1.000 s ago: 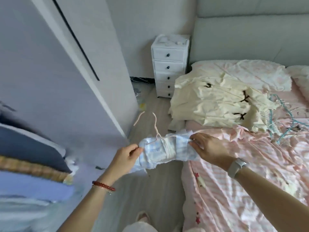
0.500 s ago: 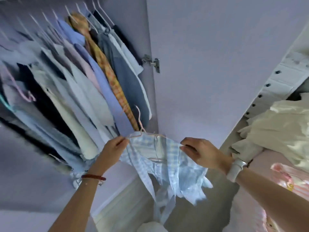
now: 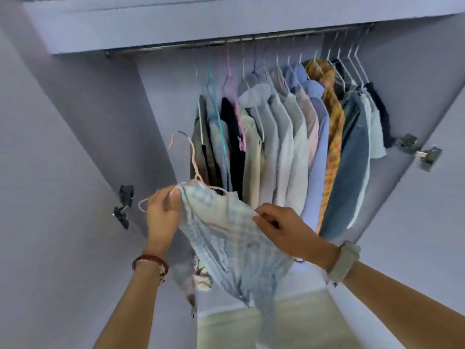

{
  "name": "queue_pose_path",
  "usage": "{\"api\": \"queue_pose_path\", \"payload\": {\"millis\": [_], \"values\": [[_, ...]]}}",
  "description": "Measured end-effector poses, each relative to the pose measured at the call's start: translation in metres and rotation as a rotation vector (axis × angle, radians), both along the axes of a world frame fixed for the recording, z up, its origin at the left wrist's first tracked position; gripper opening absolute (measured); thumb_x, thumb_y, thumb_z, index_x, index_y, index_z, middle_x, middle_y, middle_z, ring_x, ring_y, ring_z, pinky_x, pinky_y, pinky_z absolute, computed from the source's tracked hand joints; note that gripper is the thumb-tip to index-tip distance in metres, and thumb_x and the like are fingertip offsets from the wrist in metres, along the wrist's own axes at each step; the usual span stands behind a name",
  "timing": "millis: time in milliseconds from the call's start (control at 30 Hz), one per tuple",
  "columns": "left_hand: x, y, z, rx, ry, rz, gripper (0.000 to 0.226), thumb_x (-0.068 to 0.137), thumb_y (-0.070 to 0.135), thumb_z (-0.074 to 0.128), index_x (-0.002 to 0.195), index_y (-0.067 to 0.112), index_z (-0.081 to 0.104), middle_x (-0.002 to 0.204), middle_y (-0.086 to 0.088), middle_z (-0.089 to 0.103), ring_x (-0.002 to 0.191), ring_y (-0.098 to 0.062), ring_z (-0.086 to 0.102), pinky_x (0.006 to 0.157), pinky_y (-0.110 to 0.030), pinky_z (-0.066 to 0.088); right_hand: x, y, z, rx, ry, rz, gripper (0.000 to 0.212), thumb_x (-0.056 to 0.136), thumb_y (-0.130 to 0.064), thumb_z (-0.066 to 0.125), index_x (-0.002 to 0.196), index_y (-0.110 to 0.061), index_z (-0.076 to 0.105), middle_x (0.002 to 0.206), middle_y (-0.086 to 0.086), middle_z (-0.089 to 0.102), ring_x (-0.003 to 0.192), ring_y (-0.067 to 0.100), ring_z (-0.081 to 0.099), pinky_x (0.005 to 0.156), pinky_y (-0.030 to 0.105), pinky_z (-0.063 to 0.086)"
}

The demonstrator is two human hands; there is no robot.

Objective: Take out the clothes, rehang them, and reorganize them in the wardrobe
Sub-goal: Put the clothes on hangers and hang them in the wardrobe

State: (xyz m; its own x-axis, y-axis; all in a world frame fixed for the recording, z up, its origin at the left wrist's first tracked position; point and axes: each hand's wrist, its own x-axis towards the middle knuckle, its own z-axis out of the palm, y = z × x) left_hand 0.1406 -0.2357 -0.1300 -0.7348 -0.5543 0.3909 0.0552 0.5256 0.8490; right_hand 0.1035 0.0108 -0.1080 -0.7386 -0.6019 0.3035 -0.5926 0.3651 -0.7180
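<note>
While hung clothes (image 3: 289, 137) crowd the rail (image 3: 226, 42), both hands' fingers (image 3: 261, 217) pinching the checked garment (image 3: 226, 238) on its hanger (image 3: 193, 159).

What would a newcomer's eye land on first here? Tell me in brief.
First, the pale blue checked garment on a pink hanger, held low and centre between the left hand and right hand. Behind it, a packed row of hanging shirts fills the right part of the rail, an orange plaid one standing out.
</note>
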Motion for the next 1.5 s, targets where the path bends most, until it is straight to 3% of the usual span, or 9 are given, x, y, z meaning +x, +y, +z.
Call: {"api": "queue_pose_path", "payload": {"millis": [133,267,400,533,733,900,1067,1367,1500], "values": [[-0.012,-0.026,0.026,0.053,0.011,0.187,0.03,0.095,0.018,0.049,0.123,0.01,0.055,0.126,-0.009,0.05,0.111,-0.018,0.048,0.095,-0.024,0.035,-0.009,-0.064,0.015,-0.153,-0.057,-0.019,0.026,0.093,-0.013,0.048,0.067,-0.012,0.046,0.05,-0.009,0.035,0.048,0.004,0.04,0.048,0.013,0.029],[-0.015,-0.042,0.053,-0.039,0.099,0.291,0.032,0.093,0.013,0.049,0.124,0.008,0.053,0.13,-0.01,0.047,0.122,-0.019,0.043,0.094,-0.008,0.023,-0.031,-0.123,0.036,-0.243,-0.123,-0.074,0.036,0.093,-0.009,0.046,0.058,-0.012,0.037,0.047,-0.007,0.03,0.041,0.007,0.032,0.044,0.017,0.026],[-0.026,-0.051,0.097,-0.179,0.218,0.325,0.034,0.093,0.011,0.047,0.127,0.01,0.05,0.133,-0.008,0.044,0.124,-0.019,0.042,0.104,-0.024,0.031,-0.056,-0.172,0.058,-0.32,-0.155,-0.103,0.043,0.092,-0.01,0.044,0.053,-0.016,0.028,0.047,-0.005,0.029,0.042,0.007,0.029,0.044,0.022,0.026],[-0.041,-0.061,0.144,-0.444,0.315,0.42,0.044,0.091,0.008,0.047,0.135,0.01,0.042,0.144,-0.013,0.031,0.133,-0.025,0.029,0.106,-0.017,0.017,-0.079,-0.218,0.076,-0.47,-0.234,-0.164,0.041,0.092,-0.012,0.041,0.054,-0.017,0.029,0.051,-0.005,0.034,0.05,0.01,0.034,0.052,0.027,0.031],[-0.063,-0.081,0.183,-0.753,0.14,0.52,0.064,0.087,0.01,0.049,0.145,0.015,0.024,0.154,-0.018,0.009,0.142,-0.037,0.004,0.111,-0.048,0.016,-0.118,-0.23,0.065,-0.579,-0.291,-0.443,0.025,0.094,-0.011,0.038,0.07,-0.008,0.042,0.057,0.003,0.043,0.065,0.024,0.047,0.06,0.032,0.035],[-0.082,-0.092,0.185,-0.828,0.001,0.52,0.072,0.09,0.018,0.049,0.147,0.015,0.005,0.154,-0.02,-0.003,0.141,-0.039,-0.007,0.114,-0.049,0.002,-0.126,-0.216,0.047,-0.516,-0.123,-0.466,0.028,0.094,-0.009,0.04,0.066,-0.011,0.038,0.051,-0.005,0.035,0.058,0.022,0.042,0.056,0.029,0.029],[-0.082,-0.097,0.181,-0.847,0.01,0.523,0.073,0.09,0.022,0.05,0.147,0.017,0.006,0.154,-0.019,0.0,0.141,-0.038,-0.004,0.112,-0.053,0.001,-0.12,-0.238,0.067,-0.452,0.011,-0.314,0.02,0.094,-0.011,0.041,0.077,-0.003,0.048,0.067,0.024,0.057,0.068,0.039,0.055,0.059,0.04,0.038],[-0.085,-0.104,0.179,-0.865,0.073,0.535,0.071,0.089,0.021,0.051,0.145,0.021,0.007,0.152,-0.011,-0.004,0.138,-0.025,-0.01,0.113,-0.052,0.006,-0.163,-0.289,0.087,-0.355,-0.084,-0.453,0.026,0.095,-0.015,0.037,0.098,0.005,0.052,0.091,0.029,0.064,0.083,0.045,0.059,0.059,0.035,0.034],[-0.087,-0.106,0.177,-0.874,0.085,0.547,0.073,0.088,0.023,0.05,0.142,0.023,0.002,0.151,-0.011,-0.003,0.138,-0.027,-0.008,0.113,-0.053,0.009,-0.172,-0.284,0.066,-0.292,-0.1,-0.491,0.025,0.096,-0.015,0.036,0.101,0.005,0.049,0.084,0.031,0.064,0.074,0.044,0.06,0.055,0.033,0.031]]}}
